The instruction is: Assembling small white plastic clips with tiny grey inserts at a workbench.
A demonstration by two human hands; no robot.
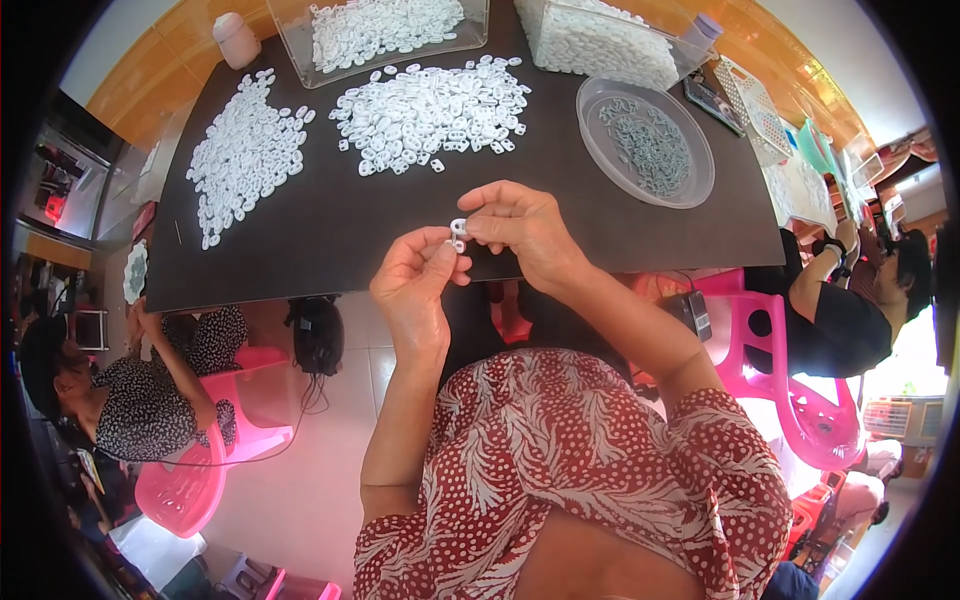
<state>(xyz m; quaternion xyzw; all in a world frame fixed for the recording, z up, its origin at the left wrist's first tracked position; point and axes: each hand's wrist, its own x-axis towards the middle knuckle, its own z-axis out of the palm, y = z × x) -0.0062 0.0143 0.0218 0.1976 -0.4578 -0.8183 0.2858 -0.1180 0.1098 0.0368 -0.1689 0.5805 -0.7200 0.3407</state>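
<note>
Head view: both hands' fingers (452, 238) pinch shut on a white plastic piece (459, 233) above the table (330, 220).

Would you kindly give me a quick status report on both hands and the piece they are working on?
Left hand and right hand both pinching one small white plastic piece above the black table edge. Nothing between the hands; white piles lie farther back.

Both hands meet above the lap, left hand (415, 275) and right hand (520, 225) with fingertips pinched together.
</note>
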